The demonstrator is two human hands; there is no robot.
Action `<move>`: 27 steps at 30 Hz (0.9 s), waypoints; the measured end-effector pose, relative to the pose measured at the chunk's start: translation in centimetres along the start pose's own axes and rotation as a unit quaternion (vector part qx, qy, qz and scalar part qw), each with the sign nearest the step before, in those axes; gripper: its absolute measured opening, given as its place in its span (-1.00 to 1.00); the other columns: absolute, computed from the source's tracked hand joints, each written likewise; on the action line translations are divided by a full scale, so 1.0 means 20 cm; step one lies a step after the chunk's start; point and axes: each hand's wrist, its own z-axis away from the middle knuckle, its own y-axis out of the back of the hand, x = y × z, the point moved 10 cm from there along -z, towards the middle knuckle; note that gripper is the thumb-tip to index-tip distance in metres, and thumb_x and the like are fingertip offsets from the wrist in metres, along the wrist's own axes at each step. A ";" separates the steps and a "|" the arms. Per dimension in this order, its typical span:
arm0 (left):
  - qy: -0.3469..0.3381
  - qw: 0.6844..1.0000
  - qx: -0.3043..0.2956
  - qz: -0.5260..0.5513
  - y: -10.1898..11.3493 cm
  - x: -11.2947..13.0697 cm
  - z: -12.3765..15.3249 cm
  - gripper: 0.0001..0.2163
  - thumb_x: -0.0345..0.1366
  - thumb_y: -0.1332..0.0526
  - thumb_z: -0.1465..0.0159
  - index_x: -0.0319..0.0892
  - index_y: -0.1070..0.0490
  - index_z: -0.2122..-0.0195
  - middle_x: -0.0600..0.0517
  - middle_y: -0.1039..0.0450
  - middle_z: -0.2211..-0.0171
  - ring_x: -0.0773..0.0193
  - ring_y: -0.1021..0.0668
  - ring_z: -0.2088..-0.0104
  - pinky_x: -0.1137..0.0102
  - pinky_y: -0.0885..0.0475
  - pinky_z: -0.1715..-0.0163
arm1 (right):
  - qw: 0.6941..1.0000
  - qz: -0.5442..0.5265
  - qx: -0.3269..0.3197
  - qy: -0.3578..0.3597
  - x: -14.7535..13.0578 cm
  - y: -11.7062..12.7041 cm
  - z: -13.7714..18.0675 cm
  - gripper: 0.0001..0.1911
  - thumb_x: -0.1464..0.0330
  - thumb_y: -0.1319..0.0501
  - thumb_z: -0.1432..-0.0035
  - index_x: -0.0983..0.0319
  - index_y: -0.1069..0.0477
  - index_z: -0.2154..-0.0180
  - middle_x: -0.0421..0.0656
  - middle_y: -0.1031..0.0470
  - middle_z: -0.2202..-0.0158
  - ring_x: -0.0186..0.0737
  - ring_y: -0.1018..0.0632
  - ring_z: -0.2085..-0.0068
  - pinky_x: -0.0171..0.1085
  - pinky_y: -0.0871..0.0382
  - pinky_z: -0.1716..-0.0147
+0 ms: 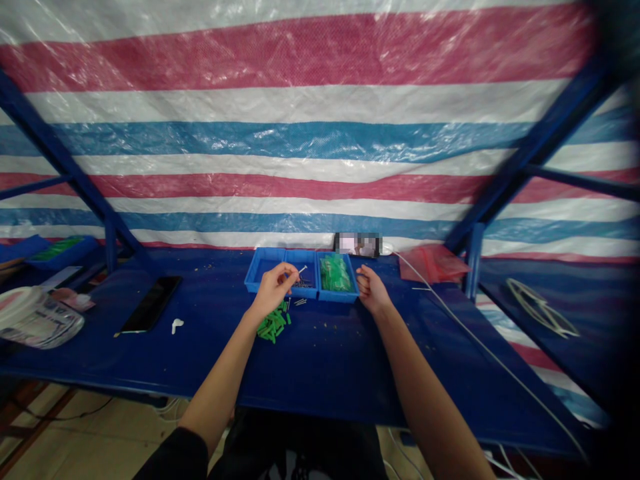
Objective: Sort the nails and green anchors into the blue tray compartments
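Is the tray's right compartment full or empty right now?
Full: green plastic wall anchors heap in the right compartment of the blue parts tray.

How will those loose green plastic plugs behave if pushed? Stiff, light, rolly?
The green plugs look stiff and light, being small moulded plastic pieces. Their slim, rounded shape suggests they'd probably roll or scatter when pushed across the smooth blue table.

blurred: object (358, 245) behind blue parts tray (261, 265) | too small to identify: sliver (303, 269) in left hand (273, 290)
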 end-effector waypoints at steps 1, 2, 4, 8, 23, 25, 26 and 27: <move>0.000 1.000 -0.002 -0.008 0.00 0.00 0.00 -0.80 -0.18 -0.10 -0.23 -0.22 -0.33 0.34 0.06 -0.44 0.42 0.47 -0.40 0.62 0.55 -0.29 0.58 | 1.000 -0.001 0.000 0.000 0.00 0.00 0.00 -0.81 0.28 -0.08 -0.13 0.22 -0.24 0.47 -0.45 0.11 0.85 -0.52 0.09 0.82 -0.50 0.24 0.87; 0.000 1.000 -0.005 -0.017 -0.01 0.00 0.00 -0.81 -0.18 -0.10 -0.23 -0.22 -0.33 0.33 0.07 -0.44 0.42 0.47 -0.40 0.61 0.54 -0.29 0.57 | 1.000 -0.001 -0.001 -0.001 0.00 0.00 0.00 -0.81 0.28 -0.08 -0.13 0.22 -0.24 0.47 -0.45 0.11 0.85 -0.52 0.09 0.82 -0.50 0.25 0.87; -0.001 0.999 -0.009 -0.038 -0.01 0.00 0.00 -0.82 -0.19 -0.10 -0.23 -0.21 -0.33 0.33 0.08 -0.44 0.43 0.46 -0.40 0.61 0.54 -0.29 0.56 | 1.000 -0.001 -0.003 -0.005 0.00 0.00 0.00 -0.81 0.28 -0.08 -0.13 0.22 -0.24 0.47 -0.45 0.11 0.85 -0.52 0.09 0.83 -0.50 0.25 0.87; -0.008 0.995 -0.005 -0.100 -0.01 0.00 0.00 -0.83 -0.21 -0.09 -0.24 -0.19 -0.35 0.33 0.10 -0.43 0.44 0.45 -0.39 0.58 0.53 -0.27 0.52 | 1.000 0.000 -0.001 -0.009 0.01 -0.01 0.00 -0.81 0.28 -0.08 -0.14 0.22 -0.24 0.47 -0.45 0.11 0.85 -0.52 0.09 0.83 -0.50 0.24 0.87; -0.023 0.927 -0.032 -0.372 -0.05 -0.01 0.03 -0.86 -0.25 -0.05 -0.27 -0.09 -0.38 0.30 0.07 -0.43 0.28 0.30 -0.49 0.32 0.47 -0.30 0.36 | 1.000 -0.003 -0.002 -0.009 0.01 -0.01 0.00 -0.80 0.28 -0.06 -0.15 0.23 -0.25 0.46 -0.45 0.11 0.85 -0.52 0.10 0.82 -0.51 0.25 0.88; -0.025 0.928 -0.034 -0.370 -0.04 0.00 0.03 -0.87 -0.24 -0.07 -0.25 -0.09 -0.38 0.28 0.08 -0.43 0.28 0.31 -0.49 0.33 0.47 -0.30 0.37 | 1.000 -0.001 0.000 -0.010 0.01 -0.01 0.00 -0.80 0.28 -0.06 -0.15 0.23 -0.25 0.47 -0.45 0.11 0.85 -0.52 0.10 0.82 -0.51 0.25 0.88; -0.027 0.930 -0.038 -0.365 -0.04 0.00 0.02 -0.87 -0.23 -0.08 -0.24 -0.10 -0.39 0.28 0.08 -0.44 0.29 0.32 -0.49 0.34 0.47 -0.30 0.38 | 1.000 0.001 0.002 -0.012 0.01 0.00 0.01 -0.80 0.28 -0.06 -0.15 0.23 -0.25 0.47 -0.45 0.11 0.85 -0.52 0.10 0.82 -0.51 0.25 0.88; -0.027 0.932 -0.049 -0.359 -0.04 0.00 0.02 -0.86 -0.22 -0.10 -0.23 -0.10 -0.39 0.30 0.09 -0.44 0.32 0.33 -0.49 0.36 0.47 -0.29 0.39 | 1.000 0.004 0.003 -0.012 0.01 0.00 0.01 -0.81 0.28 -0.06 -0.15 0.22 -0.24 0.47 -0.45 0.11 0.85 -0.52 0.10 0.82 -0.51 0.25 0.88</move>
